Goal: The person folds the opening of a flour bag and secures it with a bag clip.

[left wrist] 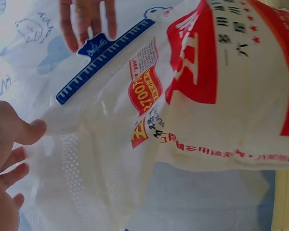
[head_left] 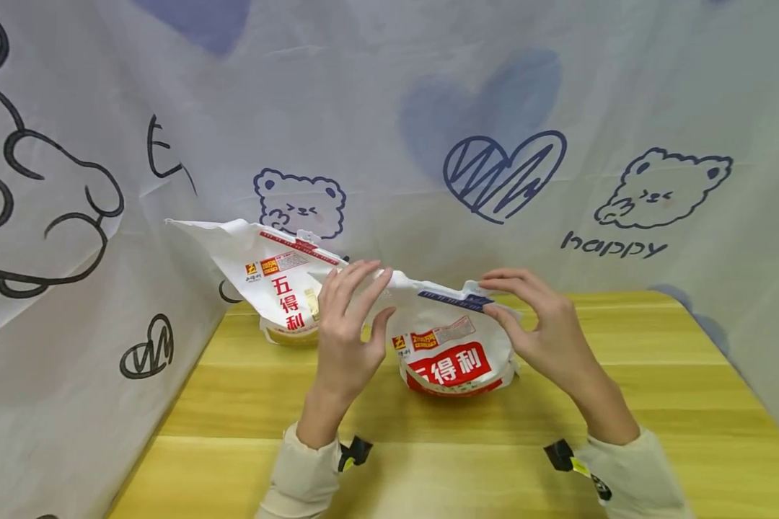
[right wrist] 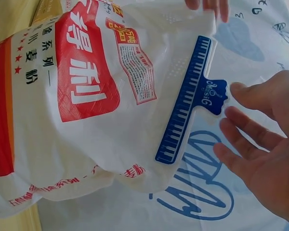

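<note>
A white flour bag with red print stands on the table, its top held flat in a blue sealing clip patterned like piano keys. My right hand is at the clip's tab, thumb and fingers spread apart, fingertips right at the tab's edge in the right wrist view. Beyond the clip's other end, my left hand has its fingers extended and thumb apart. Its thumb tip overlaps the bag's upper corner in the left wrist view. Behind this hand stands a second flour bag with a red sealing clip.
Both bags stand on a yellow wood-grain table. White cloth printed with hearts and bears hangs behind it and along the sides. The second bag's loose upper corner sticks out to the left.
</note>
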A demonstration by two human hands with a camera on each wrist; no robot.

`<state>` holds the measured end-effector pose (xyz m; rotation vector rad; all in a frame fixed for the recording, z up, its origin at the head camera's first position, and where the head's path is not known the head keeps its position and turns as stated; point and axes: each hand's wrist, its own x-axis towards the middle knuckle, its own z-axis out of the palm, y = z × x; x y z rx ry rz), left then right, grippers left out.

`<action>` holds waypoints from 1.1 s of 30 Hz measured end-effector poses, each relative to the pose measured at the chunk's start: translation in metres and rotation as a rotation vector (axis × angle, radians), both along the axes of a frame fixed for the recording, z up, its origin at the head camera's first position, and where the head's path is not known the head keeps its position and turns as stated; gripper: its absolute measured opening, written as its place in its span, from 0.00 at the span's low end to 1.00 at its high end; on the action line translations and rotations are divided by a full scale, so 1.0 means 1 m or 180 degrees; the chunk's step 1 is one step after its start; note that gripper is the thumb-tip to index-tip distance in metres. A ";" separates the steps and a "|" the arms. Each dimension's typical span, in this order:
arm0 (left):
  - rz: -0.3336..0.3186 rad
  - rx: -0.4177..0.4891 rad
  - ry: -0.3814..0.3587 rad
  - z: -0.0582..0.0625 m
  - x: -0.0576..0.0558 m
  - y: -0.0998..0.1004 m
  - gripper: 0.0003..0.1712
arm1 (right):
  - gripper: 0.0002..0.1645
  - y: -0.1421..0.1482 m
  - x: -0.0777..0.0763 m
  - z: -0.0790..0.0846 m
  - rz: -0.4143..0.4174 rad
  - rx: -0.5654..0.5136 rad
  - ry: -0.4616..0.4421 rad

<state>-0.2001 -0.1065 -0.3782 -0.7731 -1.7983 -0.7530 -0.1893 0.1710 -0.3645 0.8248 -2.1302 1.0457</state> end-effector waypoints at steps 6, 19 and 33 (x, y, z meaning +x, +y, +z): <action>-0.0061 -0.0167 0.0077 -0.001 0.005 0.000 0.27 | 0.24 0.006 0.009 0.001 -0.0027 -0.0118 0.0260; -0.0270 -0.0646 0.0007 -0.015 0.015 0.001 0.24 | 0.24 0.011 0.021 -0.017 -0.0035 -0.0043 0.0260; -0.0331 -0.1357 -0.0183 -0.051 0.029 0.014 0.19 | 0.24 0.013 0.026 -0.052 0.0131 0.0208 0.0081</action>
